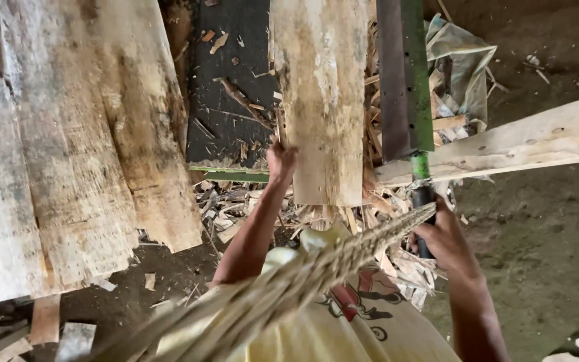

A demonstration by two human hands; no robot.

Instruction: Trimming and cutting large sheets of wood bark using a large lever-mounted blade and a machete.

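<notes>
My left hand [280, 162] grips the left edge of a pale, rough wooden board [319, 100] that stands upright before me. My right hand [442, 236] is closed around the black handle of a big cleaver-like blade [405, 74] with a dark flat face and a green edge, held upright just right of the board. A twisted straw-coloured rope [316, 268] runs diagonally across my lap, over a yellow printed sack [343, 328].
Several rough planks [68, 134] lean at the left. A dark block [226, 87] sits behind the board, with wood chips [249, 208] heaped at its foot. A long pale plank [524, 141] crosses at the right over the dirt floor [544, 241]. A crumpled sack [460, 60] lies beyond.
</notes>
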